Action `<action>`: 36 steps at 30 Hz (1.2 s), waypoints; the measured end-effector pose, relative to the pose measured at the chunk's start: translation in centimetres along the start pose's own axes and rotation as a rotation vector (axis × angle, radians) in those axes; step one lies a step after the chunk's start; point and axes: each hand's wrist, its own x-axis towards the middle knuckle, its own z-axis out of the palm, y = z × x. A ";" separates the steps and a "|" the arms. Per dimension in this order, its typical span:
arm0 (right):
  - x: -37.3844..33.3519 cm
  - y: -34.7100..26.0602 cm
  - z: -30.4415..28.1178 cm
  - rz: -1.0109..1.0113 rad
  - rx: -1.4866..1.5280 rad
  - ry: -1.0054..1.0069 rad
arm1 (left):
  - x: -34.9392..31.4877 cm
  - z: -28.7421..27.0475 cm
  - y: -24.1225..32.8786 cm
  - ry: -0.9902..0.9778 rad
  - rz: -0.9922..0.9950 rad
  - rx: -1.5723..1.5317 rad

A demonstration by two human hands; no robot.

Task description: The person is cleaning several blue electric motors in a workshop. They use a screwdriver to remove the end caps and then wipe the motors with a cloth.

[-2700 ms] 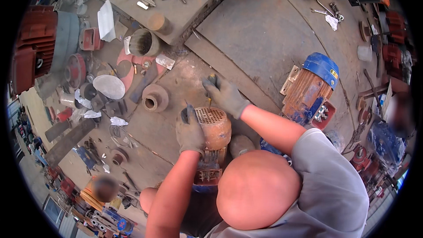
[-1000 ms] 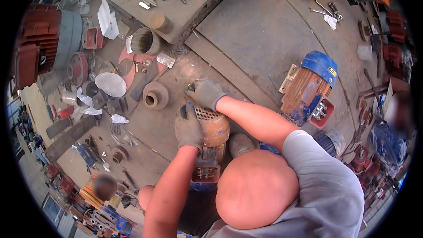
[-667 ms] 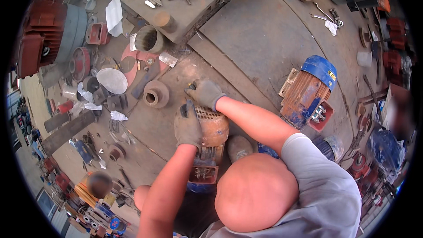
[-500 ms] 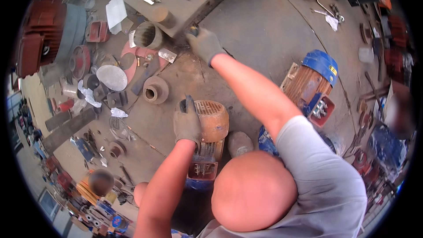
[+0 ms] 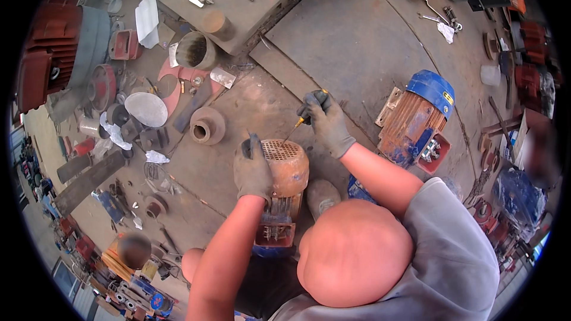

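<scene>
In front of me stands a rusty orange electric motor (image 5: 291,172) with a round perforated fan cover on top and an open terminal box on its near side. My gloved left hand (image 5: 253,172) grips the left side of that cover, thumb pointing up. Closed round a yellow-and-black screwdriver (image 5: 300,122), my gloved right hand (image 5: 330,128) is above and to the right of the motor. The thin shaft slants down toward the grille; whether its tip touches the cover I cannot tell.
A second motor with a blue cover (image 5: 431,90) lies at the right. A rusty flanged hub (image 5: 207,125), an upright metal sleeve (image 5: 197,52) and a pale round disc (image 5: 146,109) sit at the left. Wrenches (image 5: 437,12) lie far right. My shoe (image 5: 324,196) is beside the motor.
My right hand has come back from the far floor plate toward the motor, with the screwdriver now plainly visible in it. My left hand has stayed on the cover.
</scene>
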 end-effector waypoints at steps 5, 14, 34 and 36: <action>-0.3 0.4 -0.7 0.040 0.076 0.041 | 0.1 0.1 -0.2 -0.001 0.016 0.025; -1.8 1.9 -0.3 -0.017 -0.060 -0.056 | 0.4 0.3 -0.7 -0.001 0.022 0.022; 4.7 -0.6 7.0 -0.064 -0.935 -0.187 | 0.4 0.5 -1.1 0.079 0.090 0.004; 3.5 0.2 4.6 -0.050 -0.710 -0.140 | 0.3 0.8 -0.8 0.096 0.099 0.006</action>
